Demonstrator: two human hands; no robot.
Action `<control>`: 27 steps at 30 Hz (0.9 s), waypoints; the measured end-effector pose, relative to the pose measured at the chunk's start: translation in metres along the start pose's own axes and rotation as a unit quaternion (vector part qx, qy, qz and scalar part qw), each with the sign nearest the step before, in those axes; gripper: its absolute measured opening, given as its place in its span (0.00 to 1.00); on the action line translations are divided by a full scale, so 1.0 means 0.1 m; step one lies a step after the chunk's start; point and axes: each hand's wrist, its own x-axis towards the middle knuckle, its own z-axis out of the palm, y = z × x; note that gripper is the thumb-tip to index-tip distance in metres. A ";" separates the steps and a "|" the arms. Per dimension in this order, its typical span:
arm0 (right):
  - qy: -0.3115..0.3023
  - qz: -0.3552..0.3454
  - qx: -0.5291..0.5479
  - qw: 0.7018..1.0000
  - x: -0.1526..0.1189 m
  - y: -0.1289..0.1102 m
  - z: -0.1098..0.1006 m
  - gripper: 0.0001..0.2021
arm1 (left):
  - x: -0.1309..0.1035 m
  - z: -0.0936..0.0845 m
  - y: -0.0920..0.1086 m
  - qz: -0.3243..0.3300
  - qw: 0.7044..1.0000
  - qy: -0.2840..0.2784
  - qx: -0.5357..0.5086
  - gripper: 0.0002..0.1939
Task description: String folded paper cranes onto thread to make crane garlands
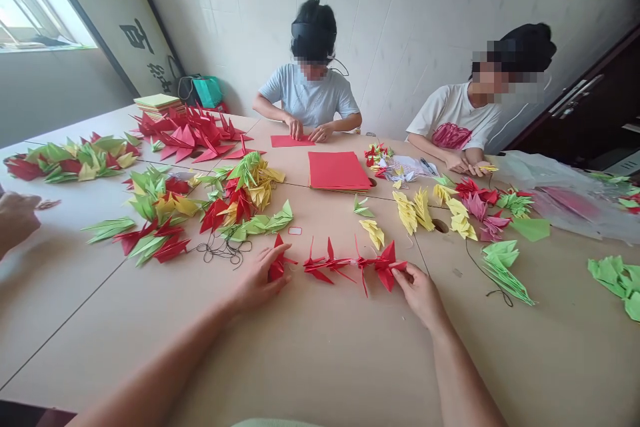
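A short row of folded red paper cranes [329, 263] lies on the table in front of me, wings and points sticking out. My left hand [261, 278] grips a separate red paper crane [278, 265] at the left end, a small gap from the row. At the other end, the thumb and fingers of my right hand [419, 290] pinch the wing of the last red crane [387, 267]. Just beyond the row lie a yellow folded piece [373, 233] and a small green one [363, 207]. Whether a thread joins the cranes, I cannot tell.
Strings of green, yellow and red cranes [163, 203] lie at left, black thread [223, 250] beside them. A red paper stack [339, 170] sits mid-table. Two people [313, 93] work opposite; another person's hand [17, 220] shows at left. Green pieces [507, 270] lie right.
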 end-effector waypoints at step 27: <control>-0.038 -0.131 0.059 0.989 -0.19 -1.23 0.28 0.09 | 0.62 0.24 1.22 0.075 0.963 -0.215 -0.142 0.27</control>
